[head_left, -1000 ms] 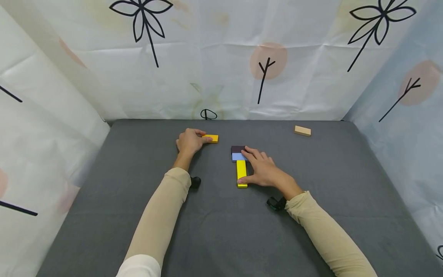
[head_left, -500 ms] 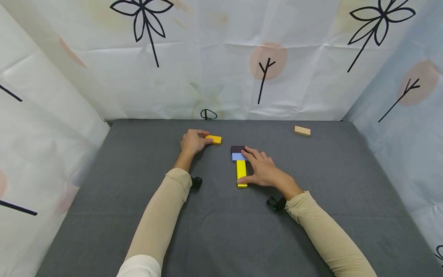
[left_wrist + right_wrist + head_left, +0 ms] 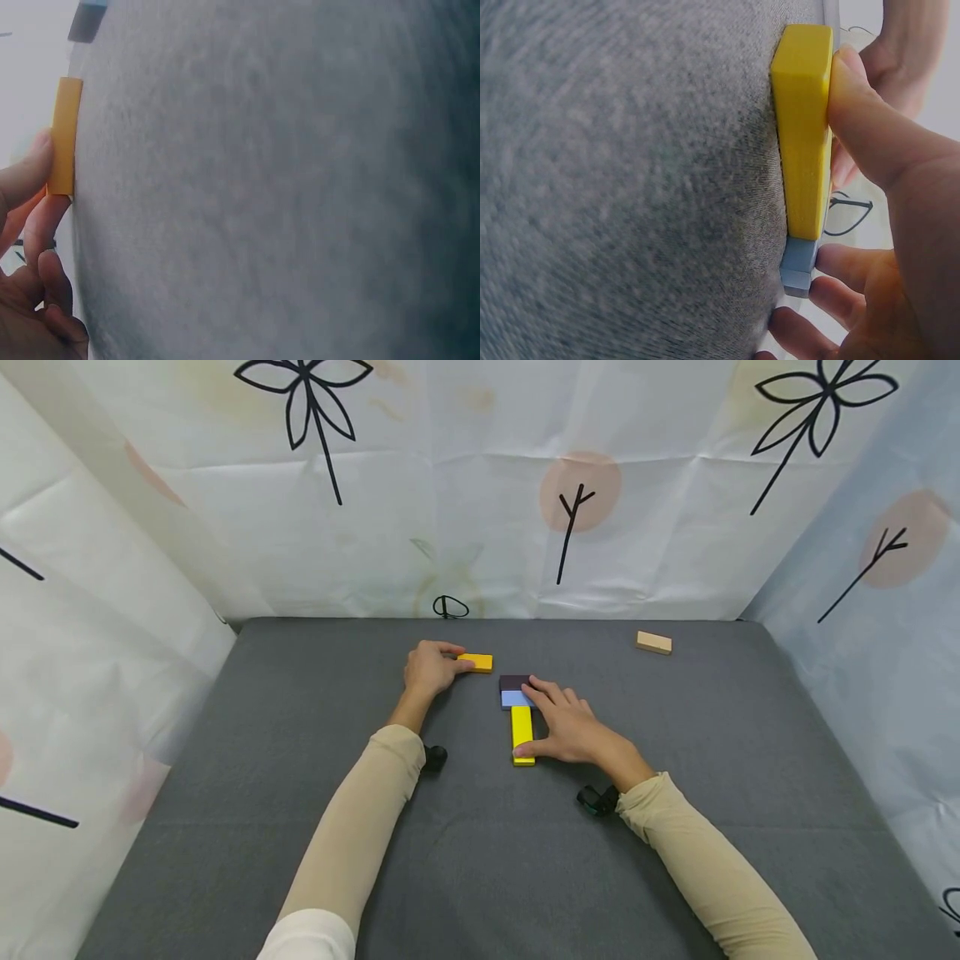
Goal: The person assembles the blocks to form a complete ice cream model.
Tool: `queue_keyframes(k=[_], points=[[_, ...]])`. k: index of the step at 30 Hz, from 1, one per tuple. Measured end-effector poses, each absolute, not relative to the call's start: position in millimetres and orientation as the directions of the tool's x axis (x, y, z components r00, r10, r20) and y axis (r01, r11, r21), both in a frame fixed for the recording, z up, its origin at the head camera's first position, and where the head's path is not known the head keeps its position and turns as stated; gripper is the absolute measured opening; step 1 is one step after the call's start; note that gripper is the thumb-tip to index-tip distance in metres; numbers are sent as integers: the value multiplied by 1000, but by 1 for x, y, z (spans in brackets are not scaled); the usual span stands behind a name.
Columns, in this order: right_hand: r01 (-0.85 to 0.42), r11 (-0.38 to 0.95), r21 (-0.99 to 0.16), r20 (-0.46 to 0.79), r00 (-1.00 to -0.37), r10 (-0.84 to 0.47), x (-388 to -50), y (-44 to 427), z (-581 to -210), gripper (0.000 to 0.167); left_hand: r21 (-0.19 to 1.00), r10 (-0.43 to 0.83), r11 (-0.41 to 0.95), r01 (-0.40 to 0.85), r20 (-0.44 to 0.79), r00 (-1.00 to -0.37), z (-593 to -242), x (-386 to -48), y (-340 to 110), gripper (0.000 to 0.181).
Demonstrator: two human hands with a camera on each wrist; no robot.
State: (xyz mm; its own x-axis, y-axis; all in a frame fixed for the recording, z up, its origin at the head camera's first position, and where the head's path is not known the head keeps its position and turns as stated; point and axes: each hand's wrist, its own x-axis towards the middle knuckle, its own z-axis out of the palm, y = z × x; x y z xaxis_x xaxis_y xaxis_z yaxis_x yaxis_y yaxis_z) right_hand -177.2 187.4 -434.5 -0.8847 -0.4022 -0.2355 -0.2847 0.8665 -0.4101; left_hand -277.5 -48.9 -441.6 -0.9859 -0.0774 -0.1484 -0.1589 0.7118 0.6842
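Observation:
My left hand (image 3: 431, 668) pinches the left end of an orange-yellow wooden block (image 3: 482, 663) between thumb and fingers, low over the cloth. The left wrist view shows the thumb on top of that block (image 3: 64, 135). My right hand (image 3: 573, 727) is spread over a row of blocks. Its thumb rests on the near end of a bright yellow block (image 3: 522, 727), while a fingertip touches near the light blue block (image 3: 513, 699) and the dark block (image 3: 513, 682). Both of those lie crosswise at the yellow block's far end, their right ends partly hidden by fingers.
A natural wood block (image 3: 654, 642) lies apart at the back right of the grey cloth-covered table (image 3: 480, 860). White printed curtains (image 3: 480, 485) rise behind the table and along both sides. Each wrist carries a small black camera (image 3: 597, 801).
My left hand has moved to the right with the orange-yellow block, bringing it closer to the dark block. The right hand and the blocks under it have stayed in place.

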Motion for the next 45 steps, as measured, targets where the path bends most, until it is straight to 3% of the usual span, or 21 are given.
queue_keyframes(k=[45], points=[[-283,866,-413,-228,-888,-399,-176,187,-435,109,677,-23,709,-195,-254,-967,-437,-274,-13,25]])
